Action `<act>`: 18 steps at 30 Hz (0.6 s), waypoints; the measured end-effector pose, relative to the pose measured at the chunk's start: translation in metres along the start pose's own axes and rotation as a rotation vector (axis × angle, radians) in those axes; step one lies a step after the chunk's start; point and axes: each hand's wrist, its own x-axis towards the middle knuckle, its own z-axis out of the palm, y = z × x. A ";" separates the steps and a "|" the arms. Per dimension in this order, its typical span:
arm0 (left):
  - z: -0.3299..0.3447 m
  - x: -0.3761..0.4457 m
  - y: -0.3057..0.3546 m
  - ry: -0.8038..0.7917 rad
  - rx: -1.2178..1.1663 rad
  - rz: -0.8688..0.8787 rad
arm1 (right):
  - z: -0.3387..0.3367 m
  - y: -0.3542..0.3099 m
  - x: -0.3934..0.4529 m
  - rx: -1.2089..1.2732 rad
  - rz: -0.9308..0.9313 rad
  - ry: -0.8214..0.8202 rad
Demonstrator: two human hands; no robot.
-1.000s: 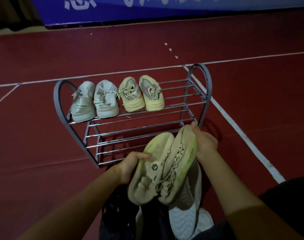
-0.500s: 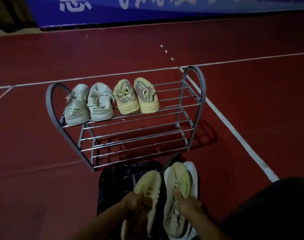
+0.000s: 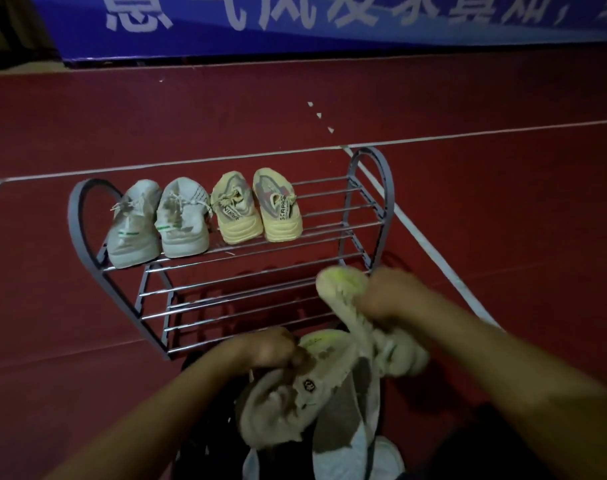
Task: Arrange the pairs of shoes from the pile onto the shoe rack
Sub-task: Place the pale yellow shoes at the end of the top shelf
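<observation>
Just short of the rack (image 3: 371, 216), each hand gripped one cream shoe: left fingers (image 3: 278, 351) clamped on the near shoe (image 3: 295, 403), right fingers (image 3: 385, 296) on the blurred far shoe (image 3: 347, 289). Two pairs sat beyond on top.

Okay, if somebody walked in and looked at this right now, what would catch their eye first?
Probably the two hands, left and right, in the foreground, each gripping a cream sneaker with neon-green trim, blurred in front of the rack. Next, the grey metal shoe rack on the red floor, its top shelf holding a whitish pair at the left and a yellow pair beside it, with the right part bare.
</observation>
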 end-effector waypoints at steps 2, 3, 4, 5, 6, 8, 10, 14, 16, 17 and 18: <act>-0.015 -0.017 0.019 -0.085 -0.052 0.064 | -0.045 0.011 -0.005 0.136 -0.038 0.203; -0.021 -0.025 0.029 -0.114 -0.097 0.108 | -0.062 0.014 -0.010 0.216 -0.038 0.346; -0.028 -0.029 0.036 -0.126 -0.157 0.139 | -0.072 0.015 -0.015 0.297 -0.044 0.467; -0.034 -0.033 0.043 -0.109 -0.225 0.165 | -0.076 0.014 -0.017 0.354 -0.043 0.552; -0.038 -0.035 0.047 -0.071 -0.296 0.185 | -0.077 0.010 -0.012 0.387 -0.059 0.594; -0.046 -0.039 0.058 0.002 -0.440 0.219 | -0.079 -0.002 0.009 0.416 -0.056 0.650; -0.048 -0.039 0.067 0.101 -0.522 0.238 | -0.079 -0.010 0.033 0.459 -0.036 0.689; -0.044 -0.033 0.071 0.289 -0.589 0.212 | -0.085 -0.002 0.068 0.536 0.021 0.740; -0.056 -0.015 0.077 0.355 -0.654 0.169 | -0.087 0.005 0.078 0.509 0.035 0.807; -0.064 -0.006 0.076 0.359 -0.680 0.145 | -0.084 0.008 0.083 0.497 0.042 0.826; -0.071 0.000 0.081 0.382 -0.694 0.109 | -0.079 0.009 0.089 0.488 0.040 0.831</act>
